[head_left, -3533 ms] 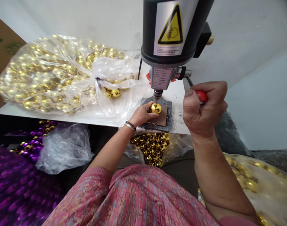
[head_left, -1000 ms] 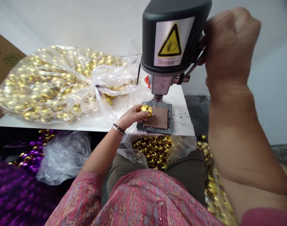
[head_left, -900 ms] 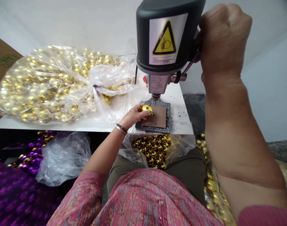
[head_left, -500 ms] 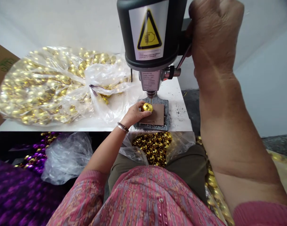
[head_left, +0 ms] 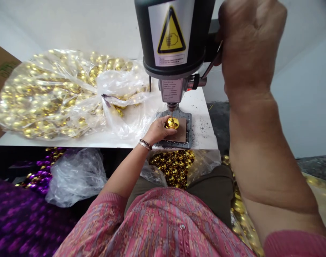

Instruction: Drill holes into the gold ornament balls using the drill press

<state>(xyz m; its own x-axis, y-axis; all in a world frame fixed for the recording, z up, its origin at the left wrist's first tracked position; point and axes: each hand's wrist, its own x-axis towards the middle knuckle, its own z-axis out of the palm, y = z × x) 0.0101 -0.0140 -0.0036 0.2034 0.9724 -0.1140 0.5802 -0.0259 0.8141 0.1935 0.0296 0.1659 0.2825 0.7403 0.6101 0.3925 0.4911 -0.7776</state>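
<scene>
Under the drill bit (head_left: 172, 115): gold ball (head_left: 175, 124), over the brown pad (head_left: 182, 132); bit at its top, contact unclear.
Left hand (head_left: 160, 130) grip: thumb and fingers closed round ball's left side.
Right hand (head_left: 251, 43) grip: fist wrapped on lever (head_left: 209, 67), knob hidden.
Front desk (head_left: 198, 98) edge: base plate (head_left: 188, 125) nearly at it.
Room: bag of gold balls (head_left: 61, 94) crowds left; chip-strewn strip right, then desk edge.

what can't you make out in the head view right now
Drill press: top cut off by the head view's upper edge.
Lever: end hidden by the right hand, head view.
Drill bit: too thin in the head view to tell whether it touches the gold ball.
Warning label: fine print too small to read, head view.
</scene>
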